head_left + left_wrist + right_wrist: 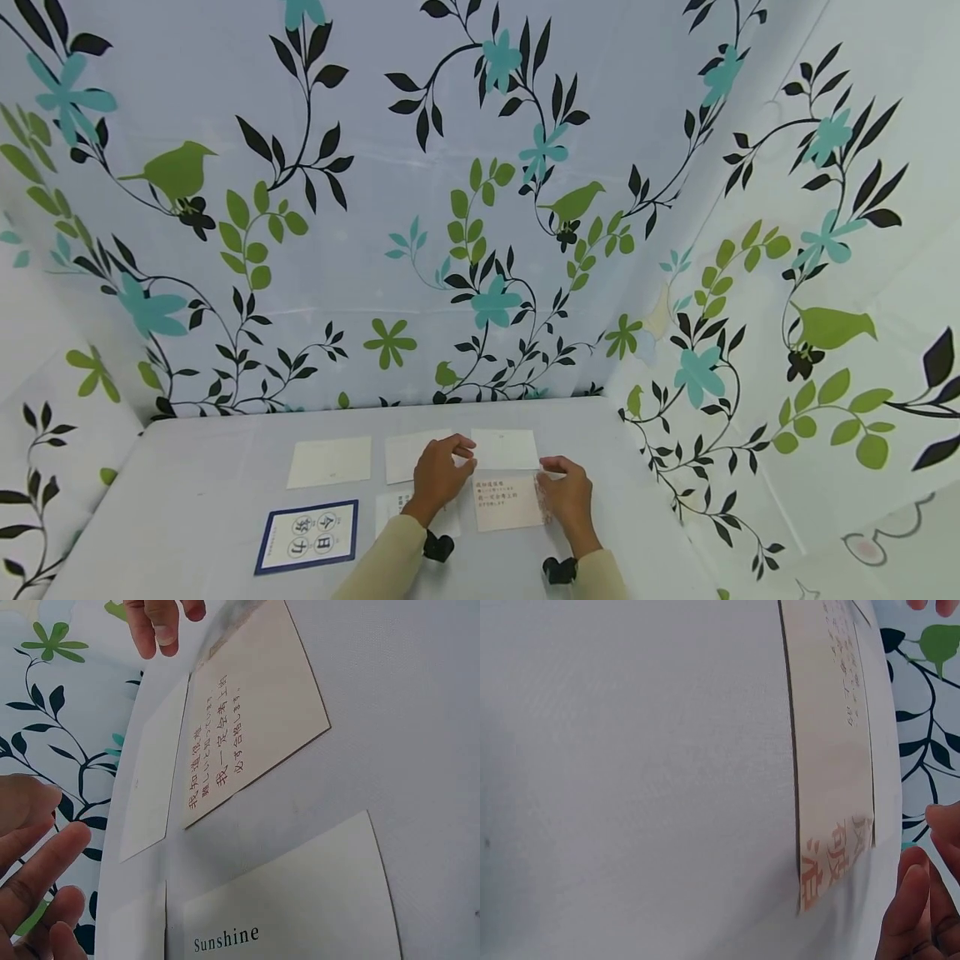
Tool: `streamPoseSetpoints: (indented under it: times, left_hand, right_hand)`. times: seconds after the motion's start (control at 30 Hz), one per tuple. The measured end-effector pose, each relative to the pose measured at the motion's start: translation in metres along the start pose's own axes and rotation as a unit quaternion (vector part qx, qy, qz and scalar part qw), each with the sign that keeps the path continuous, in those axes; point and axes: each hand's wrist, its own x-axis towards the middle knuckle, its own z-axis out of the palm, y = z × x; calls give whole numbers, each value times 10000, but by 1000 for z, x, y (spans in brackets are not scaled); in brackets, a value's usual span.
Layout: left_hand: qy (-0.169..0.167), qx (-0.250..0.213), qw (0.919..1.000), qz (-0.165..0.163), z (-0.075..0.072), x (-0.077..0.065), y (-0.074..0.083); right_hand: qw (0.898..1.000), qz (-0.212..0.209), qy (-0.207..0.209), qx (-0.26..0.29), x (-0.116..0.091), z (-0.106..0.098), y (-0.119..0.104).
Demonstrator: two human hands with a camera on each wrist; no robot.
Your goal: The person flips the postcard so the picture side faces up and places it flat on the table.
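Observation:
A beige card [508, 505] with red handwritten-style characters lies flat on the table, under a blank white card [506, 450] in the back row. My right hand [566, 497] is at the beige card's right edge, fingers loosely bent and nothing held. Over the gap between the middle and right cards hovers my left hand [441, 479], its thumb and fingers apart and empty. It partly covers a white card [388, 505], which reads "Sunshine" in the left wrist view. Behind that lies another blank card [405, 454], also partly hidden.
To the left, a card with a blue border [307, 537] and circled characters lies in the front row, with a blank cream card [330, 462] behind it. A patterned cloth [360, 250] with leaves and birds hangs behind the white table [187, 483].

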Motion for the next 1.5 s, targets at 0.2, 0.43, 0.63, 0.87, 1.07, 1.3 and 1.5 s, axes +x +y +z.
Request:
streamPoseSetpoints:
  times: [0.2,0.43,0.63,0.87,1.07,1.3,1.5]
  left_hand:
    - [-170,167,9997,-64,-2,7,-1]
    - [-497,325,9980,-211,-4,10,-5]
    - [-847,180,9956,-369,-2,13,-8]
    - [-996,172,9930,-612,0,18,-7]
    - [-1130,-32,9910,-720,0,22,-8]
    - [-1313,-430,9864,-890,2,25,-10]
    - [-1384,-752,9827,-974,3,26,-11]
  right_hand:
    - [10000,3,-80,53,9,4,-6]
    - [9994,200,-255,131,17,12,-10]
    - [9988,302,-387,87,25,16,-8]
    - [9986,242,-478,-19,30,17,-9]
    - [9982,152,-583,-40,31,18,-14]
    - [9984,71,-561,-56,31,22,-15]
    - [9987,85,-511,31,31,25,-12]
